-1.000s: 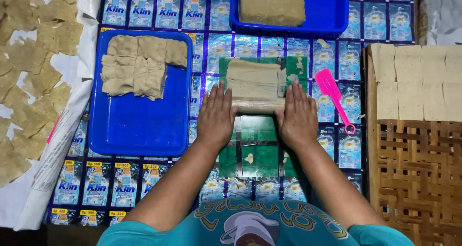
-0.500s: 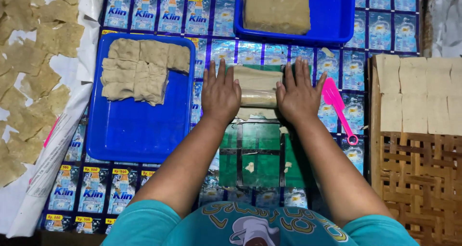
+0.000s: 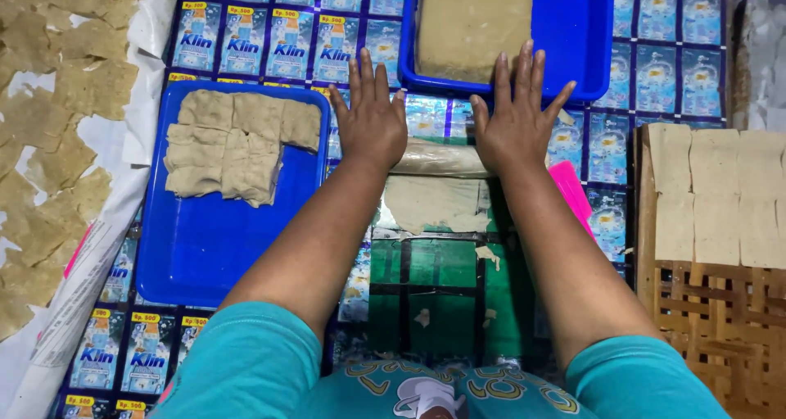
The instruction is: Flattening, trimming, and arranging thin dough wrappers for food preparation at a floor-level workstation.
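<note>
Both hands lie flat with the fingers spread and gripping nothing: the left hand and the right hand press their palms on the two ends of a dough-covered roller of beige colour, which lies across the middle of the surface. Just below the roller, at 6 o'clock from it, a thin flattened sheet of pale beige dough is spread on a green plastic mat with dark stripes, and its lower edge is ragged; a few small crumbs lie further down on the mat. I judge that this sheet is partly rolled out but not yet cut. At 9 o'clock from the hands, a blue rectangular plastic tray holds a pile of folded dough pieces in its upper part only, the lower part being bare. At 12 o'clock a second blue tray holds a thick block of beige dough, so much material seems left. At 3 o'clock, pale squares of dough lie in rows on a woven bamboo rack, covering its upper part. A pink plastic tool lies just beside the right forearm. At the far left, many irregular dried pieces are spread on white sheeting.
</note>
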